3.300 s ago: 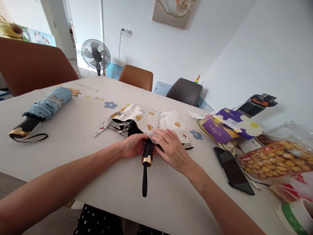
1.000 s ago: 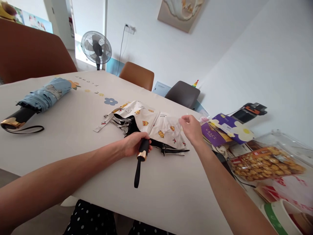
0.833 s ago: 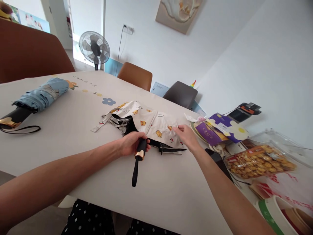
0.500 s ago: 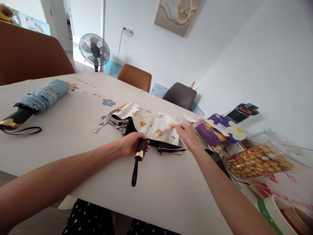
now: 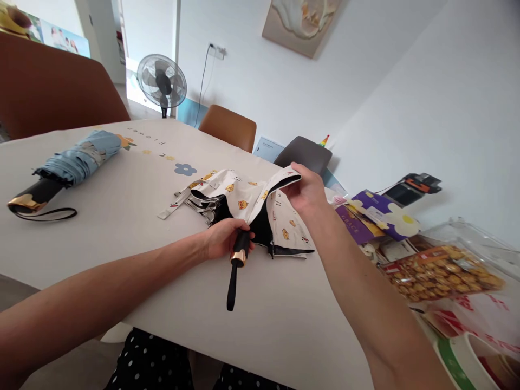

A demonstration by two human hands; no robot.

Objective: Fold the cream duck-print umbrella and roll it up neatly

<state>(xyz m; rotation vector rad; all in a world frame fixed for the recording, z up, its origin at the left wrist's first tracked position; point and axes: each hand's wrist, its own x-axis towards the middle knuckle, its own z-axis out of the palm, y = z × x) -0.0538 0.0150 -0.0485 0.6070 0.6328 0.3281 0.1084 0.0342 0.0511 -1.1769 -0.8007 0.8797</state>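
A white folding umbrella [image 5: 242, 192] with small yellow cartoon prints and a black lining lies loosely collapsed on the table. My left hand [image 5: 225, 238] is wrapped round its black handle [image 5: 242, 241], which has a gold-coloured end and a black wrist strap [image 5: 232, 287] hanging toward me. With my right hand [image 5: 305, 187] I pinch the edge of one canopy panel, raised and folded over so its dark underside shows. The other panels rest in loose folds, and a white closing strap [image 5: 170, 207] sticks out to the left.
A furled light-blue umbrella [image 5: 83, 160] lies at the table's left. Along the right side sit a purple box [image 5: 382, 214], a clear pack of snacks [image 5: 447, 271] and a white-and-green round container [image 5: 459, 357]. Chairs [image 5: 229, 127] and a fan [image 5: 162, 81] stand beyond the table [image 5: 195, 319].
My right hand has lifted a canopy panel's edge up and leftward, exposing the black lining and another printed panel beneath. My left hand keeps its grip on the handle. The view has shifted slightly.
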